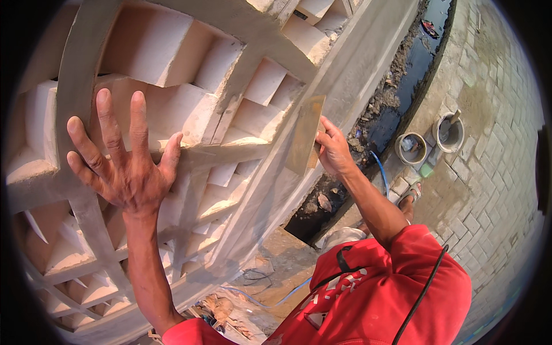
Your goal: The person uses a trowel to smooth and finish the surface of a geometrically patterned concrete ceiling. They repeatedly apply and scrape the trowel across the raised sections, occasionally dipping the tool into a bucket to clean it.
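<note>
My left hand [131, 169] is open, its fingers spread over the grey rendered bars of a lattice block wall [253, 31]. The palm faces the wall, and I cannot tell how firmly it touches. In my right hand [335, 150] is a flat rectangular plastering trowel [305, 135], gripped from behind with the fingers closed. Its blade, smeared brown and grey, lies at the smooth cement band [339, 75] along the lattice's edge. The handle is mostly hidden by my fingers. Deep pale recesses with stepped blocks sit between the bars.
A drain [405, 92] with dark water and rubble runs beside the wall. Beyond it, two buckets [398, 150] stand on block paving [494, 178], one with a handled tool in it. A blue hose [380, 168] crosses the drain edge. Debris [224, 313] lies below.
</note>
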`<state>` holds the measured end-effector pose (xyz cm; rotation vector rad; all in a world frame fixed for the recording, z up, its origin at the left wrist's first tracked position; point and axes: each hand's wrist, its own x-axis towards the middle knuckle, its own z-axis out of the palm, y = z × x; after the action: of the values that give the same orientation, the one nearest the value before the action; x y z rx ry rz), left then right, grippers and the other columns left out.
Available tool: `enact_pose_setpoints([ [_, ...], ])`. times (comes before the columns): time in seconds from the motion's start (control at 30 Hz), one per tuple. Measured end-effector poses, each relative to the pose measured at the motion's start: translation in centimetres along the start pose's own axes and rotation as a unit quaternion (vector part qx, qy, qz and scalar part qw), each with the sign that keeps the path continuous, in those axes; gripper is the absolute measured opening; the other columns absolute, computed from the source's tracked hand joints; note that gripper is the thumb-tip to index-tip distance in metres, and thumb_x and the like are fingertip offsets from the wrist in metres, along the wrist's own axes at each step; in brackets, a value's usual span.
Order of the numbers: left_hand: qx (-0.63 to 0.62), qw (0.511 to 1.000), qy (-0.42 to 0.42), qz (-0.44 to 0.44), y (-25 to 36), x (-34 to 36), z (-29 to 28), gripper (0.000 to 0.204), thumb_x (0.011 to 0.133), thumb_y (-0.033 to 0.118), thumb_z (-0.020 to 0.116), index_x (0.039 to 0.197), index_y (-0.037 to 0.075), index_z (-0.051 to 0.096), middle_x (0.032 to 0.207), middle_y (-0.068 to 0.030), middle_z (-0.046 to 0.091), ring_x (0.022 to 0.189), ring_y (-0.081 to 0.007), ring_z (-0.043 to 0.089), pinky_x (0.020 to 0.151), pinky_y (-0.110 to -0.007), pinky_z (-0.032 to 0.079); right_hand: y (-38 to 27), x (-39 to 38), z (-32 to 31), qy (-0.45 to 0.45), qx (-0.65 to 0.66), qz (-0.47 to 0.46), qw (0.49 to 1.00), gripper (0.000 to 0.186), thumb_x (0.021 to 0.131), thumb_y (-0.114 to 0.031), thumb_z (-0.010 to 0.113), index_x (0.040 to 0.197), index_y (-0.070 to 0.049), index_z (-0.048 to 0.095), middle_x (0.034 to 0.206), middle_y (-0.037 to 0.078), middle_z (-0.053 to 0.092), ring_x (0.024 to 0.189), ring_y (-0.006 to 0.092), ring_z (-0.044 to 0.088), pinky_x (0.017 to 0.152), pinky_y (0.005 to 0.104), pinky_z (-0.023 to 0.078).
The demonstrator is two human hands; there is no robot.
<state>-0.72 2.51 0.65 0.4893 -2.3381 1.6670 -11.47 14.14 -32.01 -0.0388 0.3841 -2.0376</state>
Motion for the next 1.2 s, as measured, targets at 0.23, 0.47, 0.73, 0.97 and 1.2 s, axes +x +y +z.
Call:
enact_pose_setpoints([
  [0.23, -0.017, 1.0, 0.009, -0.006, -0.1, -0.2, 0.4, 0.058, 0.079, 0.065, 0.044, 0.128, 0.035, 0.047, 0.142, 0.0035, 0.036, 0.133, -0.0323, 0.026, 0.111, -0.043, 0.0, -0.2, 1.1, 4.2, 0.072, -0.132, -0.041, 0.988, 0.061, 0.083, -0.009, 0.058, 0.135, 0.006, 0.031, 0.115, 0.012, 0.053, 0.1, 0.0143, 0.053, 0.088, 0.0251, 0.044],
  [0.47, -0.006, 1.0, 0.021, -0.002, 0.0, -0.2, 0.0, 0.057, 0.083, 0.066, 0.035, 0.129, 0.034, 0.047, 0.142, 0.0032, 0.034, 0.134, -0.028, 0.024, 0.111, -0.04, 0.002, 4.4, 0.8, 6.2, 0.113, -0.323, -0.104, 0.934, 0.057, 0.08, -0.012, 0.059, 0.13, 0.006, 0.039, 0.121, 0.019, 0.05, 0.112, 0.0229, 0.048, 0.097, 0.0312, 0.038],
  [0.73, -0.026, 0.999, 0.021, -0.009, 0.1, -0.1, 0.9, 0.057, 0.082, 0.065, 0.04, 0.13, 0.035, 0.045, 0.144, 0.0034, 0.033, 0.135, -0.0282, 0.023, 0.111, -0.041, 0.002, 2.1, -2.8, 4.5, 0.095, -0.354, -0.072, 0.928, 0.054, 0.082, -0.012, 0.059, 0.128, 0.007, 0.04, 0.12, 0.019, 0.051, 0.111, 0.0221, 0.05, 0.096, 0.0319, 0.038],
  [0.97, -0.021, 0.999, 0.008, -0.023, 0.2, -0.1, 0.1, 0.06, 0.075, 0.065, 0.049, 0.127, 0.036, 0.048, 0.141, 0.0053, 0.037, 0.132, -0.0306, 0.028, 0.111, -0.045, 0.005, -1.8, 2.3, 5.3, 0.097, -0.298, -0.098, 0.944, 0.056, 0.082, -0.011, 0.058, 0.13, 0.01, 0.037, 0.121, 0.02, 0.05, 0.11, 0.02, 0.049, 0.093, 0.0301, 0.041],
  [1.2, -0.043, 0.999, 0.019, -0.019, 0.5, 0.3, 0.5, 0.063, 0.071, 0.064, 0.054, 0.127, 0.036, 0.048, 0.142, 0.0046, 0.036, 0.133, -0.0307, 0.027, 0.11, -0.046, 0.004, 7.3, -2.4, 5.7, 0.069, -0.379, -0.043, 0.922, 0.056, 0.08, -0.018, 0.06, 0.128, 0.005, 0.042, 0.125, 0.021, 0.049, 0.115, 0.0258, 0.048, 0.098, 0.0325, 0.036],
])
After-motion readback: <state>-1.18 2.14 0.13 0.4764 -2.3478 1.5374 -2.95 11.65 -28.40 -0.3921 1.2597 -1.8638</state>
